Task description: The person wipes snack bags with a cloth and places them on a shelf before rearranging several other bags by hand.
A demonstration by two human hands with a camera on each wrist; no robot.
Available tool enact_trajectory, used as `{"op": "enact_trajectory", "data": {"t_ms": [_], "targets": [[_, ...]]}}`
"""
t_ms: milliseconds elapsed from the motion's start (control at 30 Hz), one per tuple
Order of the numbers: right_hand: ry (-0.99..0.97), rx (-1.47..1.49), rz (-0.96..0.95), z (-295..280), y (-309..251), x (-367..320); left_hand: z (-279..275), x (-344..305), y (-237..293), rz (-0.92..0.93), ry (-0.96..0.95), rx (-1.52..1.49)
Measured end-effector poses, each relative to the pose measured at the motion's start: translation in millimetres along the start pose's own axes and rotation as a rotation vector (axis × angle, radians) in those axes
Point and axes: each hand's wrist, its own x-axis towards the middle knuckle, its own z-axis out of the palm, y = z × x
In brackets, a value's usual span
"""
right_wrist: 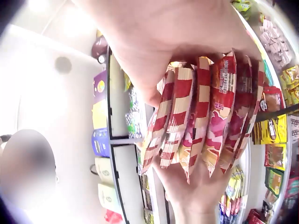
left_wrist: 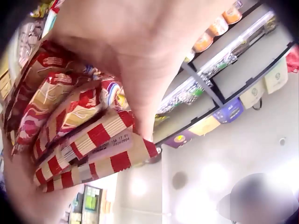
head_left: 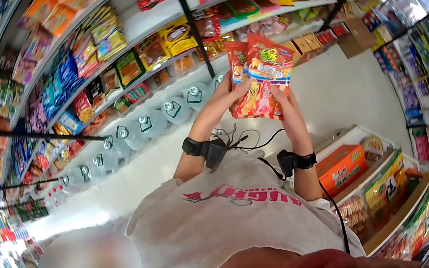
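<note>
Both hands hold a bundle of red snack bags (head_left: 271, 63) in front of the lower shelves. My left hand (head_left: 233, 91) grips the bundle from the left side, its thumb over the front. On the right edge my right hand (head_left: 283, 98) holds it the same way, thumb on the front bag. Several bags stand face to face, their striped red and cream end seams (right_wrist: 180, 112) lined up in the right wrist view. The left wrist view shows the same bag ends (left_wrist: 105, 140) fanned slightly between both hands. Fingers behind the bundle are mostly hidden.
Shelves (head_left: 135, 24) packed with bagged snacks curve across the front. Large clear water jugs (head_left: 173, 111) line the floor beneath them. Small open cartons (head_left: 309, 44) sit beyond the bags. An orange box (head_left: 341, 169) lies in a white bin at right. Black cables (head_left: 328, 194) hang near the arms.
</note>
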Motion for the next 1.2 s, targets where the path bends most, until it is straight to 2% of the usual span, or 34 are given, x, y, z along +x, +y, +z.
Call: {"op": "enact_trajectory", "data": {"t_ms": [133, 167, 300, 433, 500, 600, 667, 700, 767, 900, 933, 1000, 1033, 1133, 1200], "targets": [[-0.074, -0.179, 0.066, 61.0, 24.0, 33.8, -79.3, -18.7, 22.9, 0.03, -0.05, -0.073], [-0.07, -0.187, 0.124, 75.7, 31.0, 44.0, -104.3, -19.1, 31.0, -0.083, -0.067, -0.041], [-0.206, -0.239, 0.025, 163.7, 48.0, 96.4, -196.1, -11.4, 20.6, 0.008, 0.017, -0.336], [-0.225, -0.364, 0.166, 243.3, 66.3, 162.4, -281.6, -2.8, 20.1, 0.097, 0.148, -0.519], [-0.279, -0.341, 0.142, 274.7, 73.8, 192.4, -310.7, 1.5, 35.4, 0.127, 0.206, -0.559], [-0.288, -0.334, 0.05, 303.9, 78.7, 228.8, -333.8, 15.6, 67.7, 0.157, 0.184, -0.405], [-0.277, -0.333, -0.059, 311.2, 83.2, 249.8, -349.2, 31.3, 65.8, 0.17, 0.201, -0.437], [-0.235, -0.387, -0.018, 314.9, 80.4, 259.4, -357.7, 41.9, 63.2, 0.174, 0.229, -0.427], [-0.272, -0.378, -0.053, 315.5, 85.6, 287.6, -366.4, 55.4, 73.2, 0.18, 0.282, -0.416], [-0.322, -0.469, -0.127, 331.9, 70.7, 324.8, -394.0, 96.8, 71.9, 0.309, 0.422, -0.127], [-0.335, -0.513, -0.138, 335.7, 67.1, 333.2, -396.6, 101.8, 77.8, 0.34, 0.406, -0.161], [-0.429, -0.379, -0.256, 334.7, 89.7, 368.9, -398.9, 110.9, 89.9, 0.404, 0.378, -0.225], [-0.452, -0.343, -0.306, 339.6, 95.8, 381.7, -395.8, 120.9, 94.7, 0.493, 0.455, -0.137], [-0.487, -0.253, -0.402, 346.5, 105.2, 414.8, -411.1, 142.3, 103.1, 0.466, 0.531, 0.125], [-0.509, -0.232, -0.465, 344.4, 110.5, 429.6, -416.0, 158.6, 101.1, 0.498, 0.573, 0.162]]}}
